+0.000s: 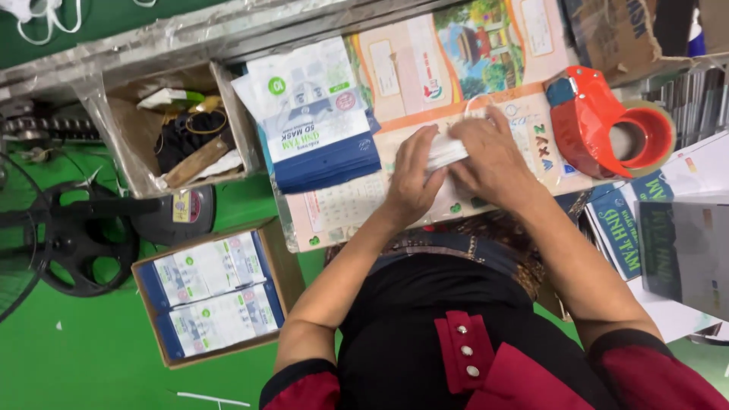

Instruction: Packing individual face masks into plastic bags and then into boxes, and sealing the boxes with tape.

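Both hands, left (411, 176) and right (492, 156), closed in a grip on a white mask stack (446, 152) pressed to the desk (345, 212); squaring underway, likely. Next: careful lift, edges aligned, toward pouches (315, 114).

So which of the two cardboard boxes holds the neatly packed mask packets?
The lower box on the green floor, filled with flat blue-and-white packets; the upper box holds loose odds and ends.

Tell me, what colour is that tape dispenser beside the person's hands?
The tape dispenser is bright red-orange, shown in the head view, right of the right hand.

Tape dispenser (607, 125) right of pouch stack (315, 114)
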